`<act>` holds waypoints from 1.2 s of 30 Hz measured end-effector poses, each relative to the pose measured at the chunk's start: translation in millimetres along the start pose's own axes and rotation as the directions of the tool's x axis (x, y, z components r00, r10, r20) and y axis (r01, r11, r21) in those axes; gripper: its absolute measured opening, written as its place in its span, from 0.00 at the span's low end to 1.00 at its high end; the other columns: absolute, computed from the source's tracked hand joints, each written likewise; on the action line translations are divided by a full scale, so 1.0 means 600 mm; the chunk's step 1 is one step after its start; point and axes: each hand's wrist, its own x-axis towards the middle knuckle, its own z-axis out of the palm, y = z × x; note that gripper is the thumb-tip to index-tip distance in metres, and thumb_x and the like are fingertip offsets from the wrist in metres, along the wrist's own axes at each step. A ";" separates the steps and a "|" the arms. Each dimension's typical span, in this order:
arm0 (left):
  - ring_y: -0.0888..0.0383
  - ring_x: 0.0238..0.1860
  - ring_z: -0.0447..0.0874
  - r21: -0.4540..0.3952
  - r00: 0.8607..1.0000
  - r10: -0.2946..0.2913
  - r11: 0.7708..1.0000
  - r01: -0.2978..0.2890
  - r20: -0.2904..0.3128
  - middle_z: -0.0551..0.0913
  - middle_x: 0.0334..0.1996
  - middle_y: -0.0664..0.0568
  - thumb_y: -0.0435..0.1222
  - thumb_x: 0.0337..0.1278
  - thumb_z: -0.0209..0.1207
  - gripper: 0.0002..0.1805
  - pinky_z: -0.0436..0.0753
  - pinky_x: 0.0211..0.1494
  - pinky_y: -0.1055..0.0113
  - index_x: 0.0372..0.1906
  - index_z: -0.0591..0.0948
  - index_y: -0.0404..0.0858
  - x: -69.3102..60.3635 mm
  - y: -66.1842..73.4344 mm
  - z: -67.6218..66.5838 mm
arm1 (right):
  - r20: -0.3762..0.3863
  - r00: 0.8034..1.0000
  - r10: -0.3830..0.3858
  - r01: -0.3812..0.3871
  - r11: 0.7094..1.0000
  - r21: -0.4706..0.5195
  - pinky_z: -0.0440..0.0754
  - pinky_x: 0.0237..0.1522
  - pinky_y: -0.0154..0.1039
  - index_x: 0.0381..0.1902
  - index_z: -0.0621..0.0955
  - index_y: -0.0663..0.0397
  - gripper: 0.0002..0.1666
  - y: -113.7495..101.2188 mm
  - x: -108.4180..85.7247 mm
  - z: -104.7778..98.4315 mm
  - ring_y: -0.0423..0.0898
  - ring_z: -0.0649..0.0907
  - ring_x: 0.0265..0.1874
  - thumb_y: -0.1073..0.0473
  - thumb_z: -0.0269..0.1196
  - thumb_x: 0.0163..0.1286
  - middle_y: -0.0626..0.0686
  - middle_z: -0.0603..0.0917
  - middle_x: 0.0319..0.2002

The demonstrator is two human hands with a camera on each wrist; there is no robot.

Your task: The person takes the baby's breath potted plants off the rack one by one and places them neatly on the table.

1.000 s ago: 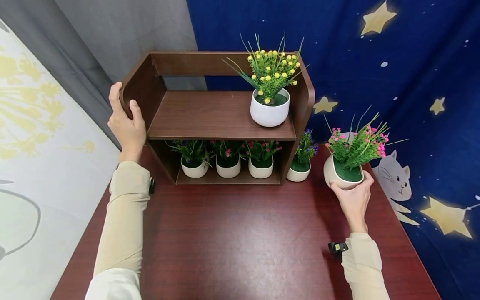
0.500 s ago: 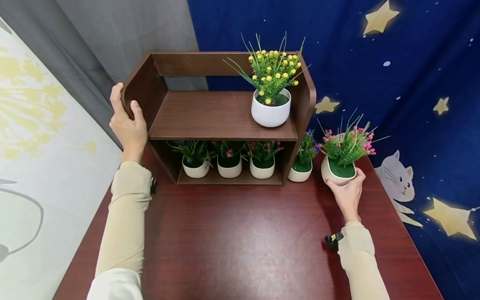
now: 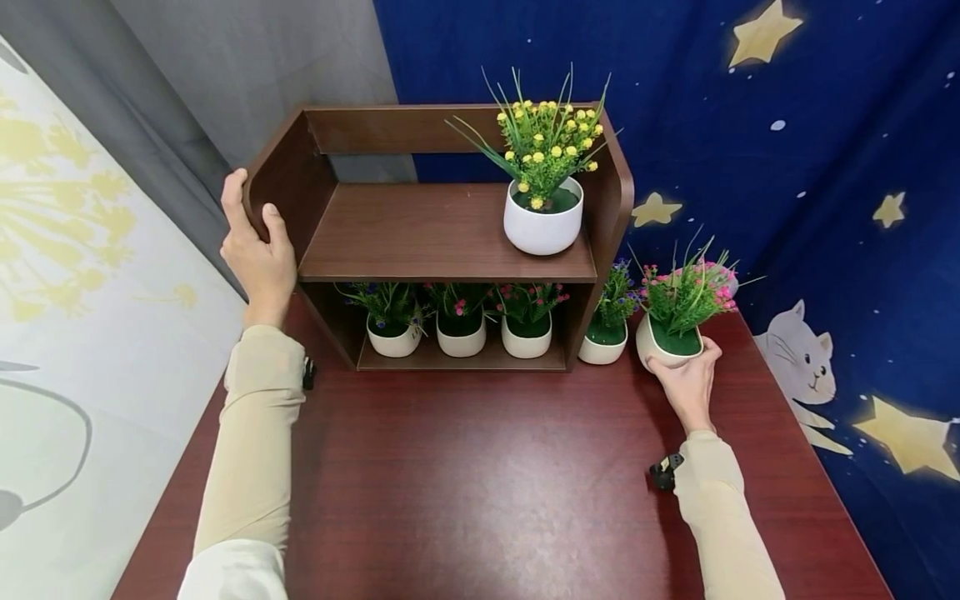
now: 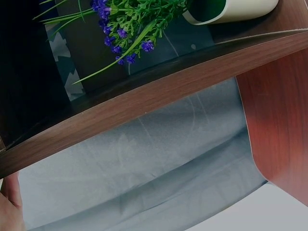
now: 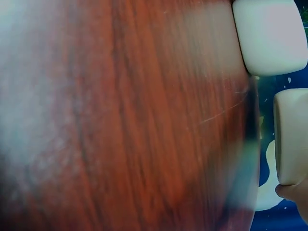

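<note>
My left hand (image 3: 258, 254) grips the front edge of the left side panel of a brown two-tier shelf (image 3: 420, 229); part of that hand (image 4: 10, 204) shows at the lower left of the left wrist view. With thumb and fingers, my right hand (image 3: 690, 383) holds a cream pot (image 3: 667, 357) of pink flowers (image 3: 686, 292), slightly tilted. Beside it, to the left, a cream pot (image 3: 602, 354) of blue-purple flowers stands against the shelf's right side. The right wrist view shows the held pot (image 5: 292, 139) apart from the standing one (image 5: 272, 36).
A white pot (image 3: 543, 227) of yellow flowers stands at the right of the upper tier. Three cream pots (image 3: 461, 342) with flowers stand in the lower tier. Behind the dark red table (image 3: 465, 467) hang a grey curtain and a blue one (image 3: 712, 100) with stars.
My right hand has moved left and slightly up with the pink-flowered pot, nearer to the blue-purple one. My left hand keeps its grip on the shelf panel.
</note>
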 end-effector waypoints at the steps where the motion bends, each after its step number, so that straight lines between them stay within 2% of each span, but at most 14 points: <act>1: 0.42 0.28 0.76 0.001 1.000 0.001 1.000 -0.001 -0.001 0.71 0.58 0.72 0.44 0.61 0.45 0.24 0.71 0.34 0.48 0.63 0.68 0.51 0.000 -0.001 0.000 | 0.003 1.000 0.004 -0.004 1.000 -0.003 0.60 0.55 0.45 0.56 0.57 0.66 0.49 0.001 0.002 0.002 0.57 0.68 0.53 0.62 0.72 0.41 0.62 0.66 0.53; 12: 0.42 0.29 0.77 -0.002 1.000 0.012 1.000 -0.012 0.010 0.72 0.57 0.72 0.44 0.62 0.46 0.23 0.71 0.34 0.48 0.63 0.68 0.50 0.002 0.001 0.000 | 0.025 0.999 0.020 -0.020 1.000 0.001 0.60 0.54 0.45 0.56 0.55 0.66 0.50 0.008 0.012 0.016 0.56 0.68 0.53 0.62 0.72 0.41 0.62 0.64 0.53; 19: 0.43 0.28 0.76 0.002 1.000 0.005 1.000 -0.005 0.002 0.72 0.57 0.72 0.44 0.62 0.46 0.23 0.71 0.34 0.49 0.63 0.68 0.50 0.000 0.001 -0.002 | 0.038 0.999 0.018 -0.018 1.000 -0.001 0.59 0.55 0.44 0.56 0.55 0.67 0.48 0.010 0.018 0.025 0.56 0.67 0.53 0.61 0.70 0.44 0.62 0.62 0.53; 23: 0.43 0.29 0.77 -0.002 1.000 -0.007 1.000 0.007 -0.002 0.71 0.57 0.73 0.43 0.62 0.46 0.23 0.71 0.34 0.49 0.63 0.68 0.51 -0.001 0.002 -0.002 | 0.063 0.998 0.013 -0.013 1.000 -0.004 0.59 0.56 0.44 0.56 0.54 0.69 0.48 0.010 0.023 0.028 0.57 0.65 0.54 0.62 0.70 0.44 0.63 0.60 0.54; 30: 0.43 0.28 0.76 0.004 1.000 0.018 1.000 -0.018 0.002 0.71 0.58 0.72 0.43 0.63 0.46 0.23 0.71 0.32 0.49 0.63 0.68 0.50 0.001 0.000 0.000 | 0.094 0.995 0.022 -0.022 1.000 -0.005 0.57 0.58 0.43 0.56 0.53 0.68 0.49 0.014 0.030 0.034 0.56 0.65 0.55 0.63 0.71 0.44 0.63 0.59 0.55; 36: 0.42 0.28 0.76 0.007 1.000 0.017 1.000 -0.017 0.001 0.70 0.58 0.72 0.44 0.62 0.46 0.24 0.70 0.32 0.49 0.64 0.68 0.50 -0.001 -0.003 0.000 | 0.120 0.993 0.020 -0.019 1.000 -0.016 0.58 0.57 0.44 0.57 0.52 0.67 0.50 0.021 0.033 0.038 0.56 0.64 0.55 0.62 0.71 0.44 0.63 0.58 0.55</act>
